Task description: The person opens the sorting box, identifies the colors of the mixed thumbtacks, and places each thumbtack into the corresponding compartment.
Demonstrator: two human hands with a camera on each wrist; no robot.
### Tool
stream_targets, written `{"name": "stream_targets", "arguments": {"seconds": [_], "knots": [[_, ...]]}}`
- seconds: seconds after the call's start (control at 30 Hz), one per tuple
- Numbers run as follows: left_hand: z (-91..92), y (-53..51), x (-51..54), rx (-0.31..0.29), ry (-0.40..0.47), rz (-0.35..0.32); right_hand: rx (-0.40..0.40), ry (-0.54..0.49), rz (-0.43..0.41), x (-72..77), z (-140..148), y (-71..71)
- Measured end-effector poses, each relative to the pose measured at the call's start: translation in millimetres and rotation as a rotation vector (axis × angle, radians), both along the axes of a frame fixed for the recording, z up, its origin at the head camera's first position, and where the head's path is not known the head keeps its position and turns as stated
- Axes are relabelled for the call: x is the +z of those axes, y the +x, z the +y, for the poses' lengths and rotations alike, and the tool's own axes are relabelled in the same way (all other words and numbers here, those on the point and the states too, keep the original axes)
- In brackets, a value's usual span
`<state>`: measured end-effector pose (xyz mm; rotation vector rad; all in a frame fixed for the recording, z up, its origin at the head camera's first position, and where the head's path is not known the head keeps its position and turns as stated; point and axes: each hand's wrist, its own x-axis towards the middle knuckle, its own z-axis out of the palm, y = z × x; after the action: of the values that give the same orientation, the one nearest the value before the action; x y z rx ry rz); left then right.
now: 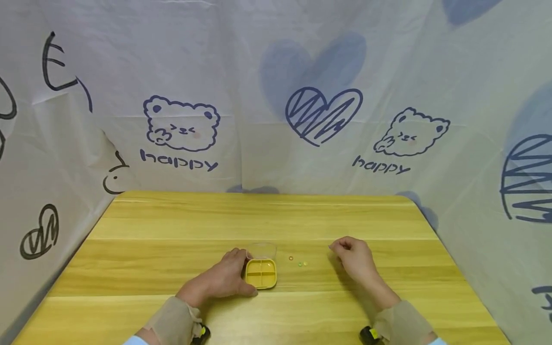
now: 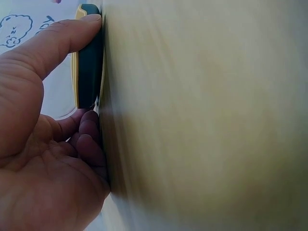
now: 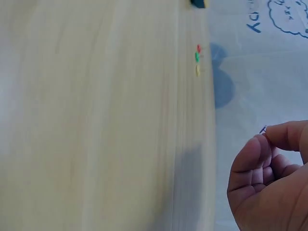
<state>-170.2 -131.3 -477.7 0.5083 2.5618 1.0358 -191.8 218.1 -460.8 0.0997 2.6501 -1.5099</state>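
Left hand (image 1: 225, 277) clamped on the yellow box (image 1: 269, 281), lower centre, I hold my right hand (image 1: 356, 258) pinched together beyond three rings (image 1: 300, 264).

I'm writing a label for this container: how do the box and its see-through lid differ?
The box is yellow inside, whereas the lid is clear. The box is split in four; the lid shows no divisions. In the head view, the box lies nearer and the lid farther off. Both have rounded corners.
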Motion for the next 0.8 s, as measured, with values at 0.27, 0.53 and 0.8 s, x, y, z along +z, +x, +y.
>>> {"name": "stream_targets", "arguments": {"seconds": [0.27,0.53,0.8], "knots": [[0.4,-0.8,-0.5,-0.006,-0.002,-0.002,-0.076,-0.225,-0.076,0.9,-8.0,6.8],[-0.2,-1.5,-1.1,-0.007,-0.007,-0.001,-0.138,-0.471,-0.124,0.6,-18.0,12.2],[-0.9,-1.2,-1.0,-0.018,-0.009,0.003,-0.196,-0.777,-0.201,-3.3,-26.6,16.0]]}}
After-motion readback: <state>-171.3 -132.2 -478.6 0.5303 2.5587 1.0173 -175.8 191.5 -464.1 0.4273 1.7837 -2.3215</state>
